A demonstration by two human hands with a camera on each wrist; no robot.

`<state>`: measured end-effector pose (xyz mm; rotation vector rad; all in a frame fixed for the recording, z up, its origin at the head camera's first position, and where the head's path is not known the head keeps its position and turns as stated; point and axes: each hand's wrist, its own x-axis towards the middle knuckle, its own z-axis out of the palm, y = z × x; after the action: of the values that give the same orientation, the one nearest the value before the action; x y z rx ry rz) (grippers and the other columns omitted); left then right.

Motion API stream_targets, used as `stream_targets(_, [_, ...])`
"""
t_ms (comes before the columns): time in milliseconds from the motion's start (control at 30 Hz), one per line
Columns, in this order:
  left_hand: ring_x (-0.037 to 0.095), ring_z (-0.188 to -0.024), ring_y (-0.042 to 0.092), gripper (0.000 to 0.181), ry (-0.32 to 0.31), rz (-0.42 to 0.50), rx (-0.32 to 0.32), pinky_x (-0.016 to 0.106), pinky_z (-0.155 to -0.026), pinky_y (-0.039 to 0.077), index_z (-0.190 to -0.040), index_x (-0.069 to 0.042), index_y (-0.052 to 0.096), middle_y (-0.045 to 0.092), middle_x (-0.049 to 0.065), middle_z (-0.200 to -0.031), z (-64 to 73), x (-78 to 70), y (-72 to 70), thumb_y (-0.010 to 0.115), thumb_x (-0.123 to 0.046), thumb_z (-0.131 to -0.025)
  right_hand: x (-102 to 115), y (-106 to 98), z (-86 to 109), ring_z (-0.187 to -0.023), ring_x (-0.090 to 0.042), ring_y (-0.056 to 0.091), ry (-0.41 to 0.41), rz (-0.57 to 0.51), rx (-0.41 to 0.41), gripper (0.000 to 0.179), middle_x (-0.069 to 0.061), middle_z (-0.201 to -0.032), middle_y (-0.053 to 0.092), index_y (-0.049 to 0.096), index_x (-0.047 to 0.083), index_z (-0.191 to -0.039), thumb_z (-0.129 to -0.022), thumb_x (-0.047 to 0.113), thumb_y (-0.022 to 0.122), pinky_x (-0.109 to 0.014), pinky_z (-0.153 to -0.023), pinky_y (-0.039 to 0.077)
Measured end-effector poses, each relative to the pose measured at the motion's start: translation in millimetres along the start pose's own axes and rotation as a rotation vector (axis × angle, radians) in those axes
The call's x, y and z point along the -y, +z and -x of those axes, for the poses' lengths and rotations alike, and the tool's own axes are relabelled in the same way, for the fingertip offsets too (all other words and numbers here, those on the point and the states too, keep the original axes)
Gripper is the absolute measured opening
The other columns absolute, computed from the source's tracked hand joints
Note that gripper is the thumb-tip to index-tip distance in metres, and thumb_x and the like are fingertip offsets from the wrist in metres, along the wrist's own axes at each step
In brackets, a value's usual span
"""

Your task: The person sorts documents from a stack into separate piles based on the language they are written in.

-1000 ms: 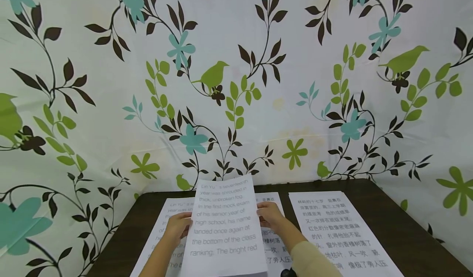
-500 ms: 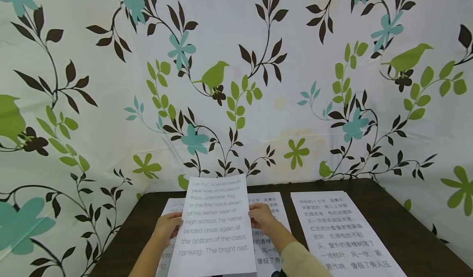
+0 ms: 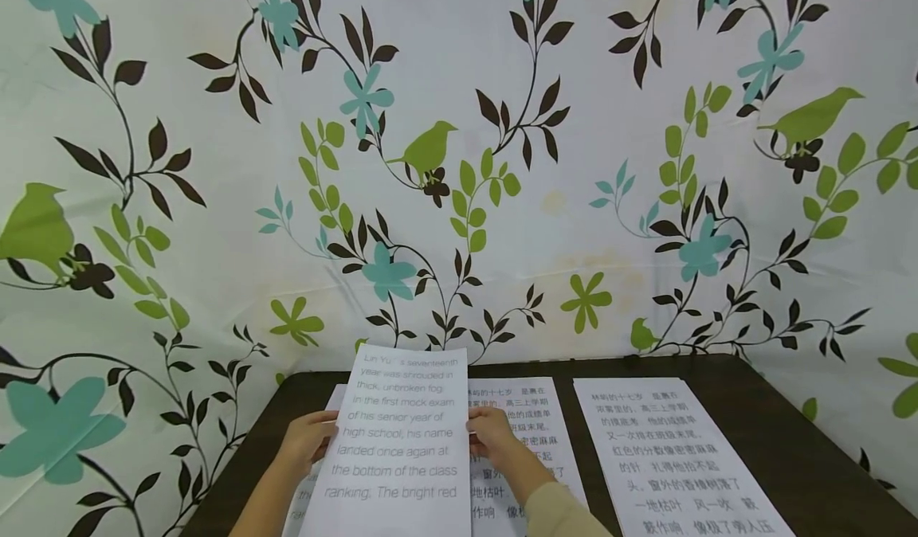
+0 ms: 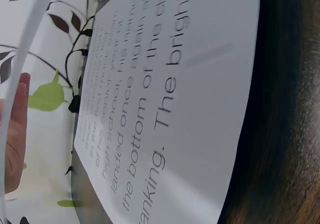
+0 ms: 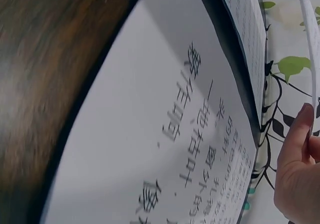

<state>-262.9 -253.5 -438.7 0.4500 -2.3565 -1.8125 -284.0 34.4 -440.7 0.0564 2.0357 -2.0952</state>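
Both hands hold up a white printed paper with English text, in the head view; whether it is one sheet or several I cannot tell. My left hand grips its left edge and my right hand pinches its right edge. It is raised above the table, covering much of an English-printed paper lying at the left. Under the right hand lies a paper with Chinese text. In the right wrist view, the right thumb and fingers pinch the held paper, seen nearly edge-on.
Another Chinese-printed paper stack lies on the right side of the dark wooden table. Directly behind the table hangs a white cloth patterned with leaves, flowers and birds.
Both hands have carried the held paper leftward. It covers more of the left English paper and less of the middle Chinese one. The head view has shifted slightly.
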Motion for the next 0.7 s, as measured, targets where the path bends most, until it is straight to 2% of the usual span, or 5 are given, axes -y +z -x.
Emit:
stream_targets(167, [0.024,-0.073,0.057,0.039,-0.020,0.031,-0.023,0.031,-0.058,0.047,-0.118,0.000,0.049,0.057,0.014,-0.096,-34.6,43.2,-13.6,0.053,-0.013,-0.081,-1.4,10.4,1.6,-0.062,-0.018,0.050,0.007,-0.003,-0.006,0.030,-0.012,-0.079,0.054,0.052,-0.007,-0.108,-0.079,-0.001,0.048,-0.024,-0.052,0.045])
stream_targets(267, [0.024,-0.076,0.057,0.039,-0.008,0.023,-0.028,0.030,-0.059,0.047,-0.118,0.000,0.048,0.055,0.016,-0.100,-41.8,53.8,-19.1,0.054,-0.014,-0.082,-1.4,16.3,2.8,-0.063,-0.018,0.051,-0.002,-0.017,0.003,0.030,-0.013,-0.080,0.053,0.050,-0.008,-0.108,-0.079,-0.001,0.047,-0.024,-0.053,0.046])
stream_targets(333, [0.024,-0.076,0.056,0.039,-0.022,0.011,-0.032,0.031,-0.061,0.047,-0.118,0.001,0.048,0.055,0.016,-0.101,-34.6,46.6,-21.3,0.053,-0.013,-0.082,-1.9,20.2,3.4,-0.063,-0.018,0.050,-0.006,-0.019,0.003,0.031,-0.013,-0.080,0.053,0.049,-0.009,-0.109,-0.079,-0.001,0.047,-0.024,-0.053,0.046])
stream_targets(533, [0.023,-0.074,0.055,0.037,-0.032,-0.016,-0.024,0.031,-0.061,0.046,-0.117,0.009,0.045,0.054,0.019,-0.099,3.3,3.0,-28.7,0.047,-0.005,-0.083,-4.7,33.5,2.1,-0.061,-0.017,0.051,-0.011,-0.009,-0.015,0.029,-0.012,-0.077,0.053,0.052,-0.008,-0.106,-0.078,-0.002,0.048,-0.025,-0.051,0.047])
stream_targets(700, [0.021,-0.071,0.055,0.035,-0.041,-0.015,-0.041,0.032,-0.060,0.046,-0.118,0.010,0.044,0.056,0.018,-0.096,10.1,-5.1,-35.6,0.044,-0.003,-0.085,-5.5,45.5,0.4,-0.057,-0.015,0.049,-0.018,-0.023,-0.040,0.028,-0.010,-0.074,0.053,0.055,-0.006,-0.102,-0.075,-0.006,0.047,-0.021,-0.048,0.045])
